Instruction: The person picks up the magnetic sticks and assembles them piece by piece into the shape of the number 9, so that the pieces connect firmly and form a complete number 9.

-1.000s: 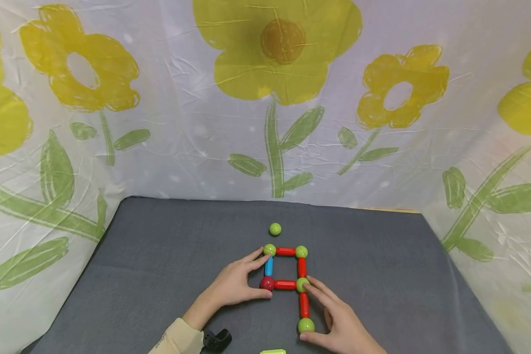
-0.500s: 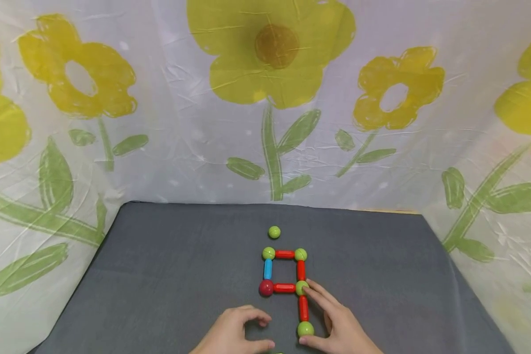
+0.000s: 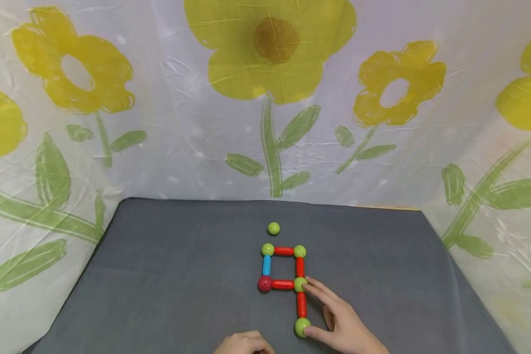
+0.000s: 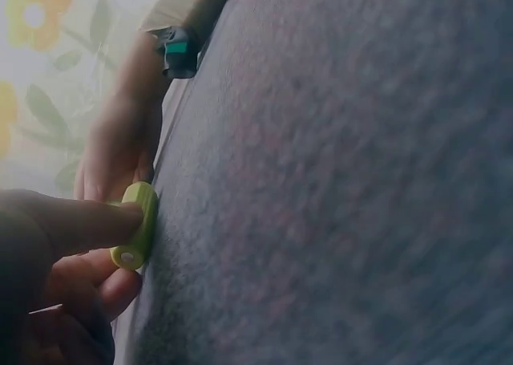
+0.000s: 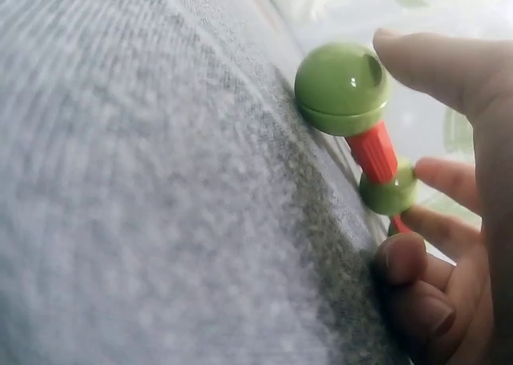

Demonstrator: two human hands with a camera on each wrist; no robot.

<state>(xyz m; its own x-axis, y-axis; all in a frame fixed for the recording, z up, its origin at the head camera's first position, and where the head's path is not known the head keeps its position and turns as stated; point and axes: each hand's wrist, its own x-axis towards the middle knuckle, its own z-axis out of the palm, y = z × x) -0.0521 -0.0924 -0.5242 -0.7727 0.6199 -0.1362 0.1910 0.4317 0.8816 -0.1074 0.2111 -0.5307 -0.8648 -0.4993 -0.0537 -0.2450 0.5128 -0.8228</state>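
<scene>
A square of magnetic rods and balls lies on the dark cloth in the head view: a blue rod [image 3: 267, 265], several red rods [image 3: 284, 250], green balls [image 3: 299, 251] and a dark red ball [image 3: 264, 283]. From its right side a red tail rod [image 3: 301, 305] runs down to a green end ball [image 3: 303, 327]. My right hand [image 3: 342, 322] touches this end ball with the thumb and the corner ball [image 3: 300, 284] with fingertips. At the bottom edge, partly cut off, is my left hand [image 3: 245, 343]. It pinches a yellow-green rod [image 4: 136, 225], low over the cloth.
A loose green ball [image 3: 273, 228] lies just beyond the square. The dark cloth [image 3: 168, 275] covers the table, and a flower-printed curtain [image 3: 181, 123] stands behind and at both sides.
My left hand has left the blue side of the square, come back to the near edge and taken hold of the yellow-green rod. My right hand stays at the tail, its thumb slightly shifted.
</scene>
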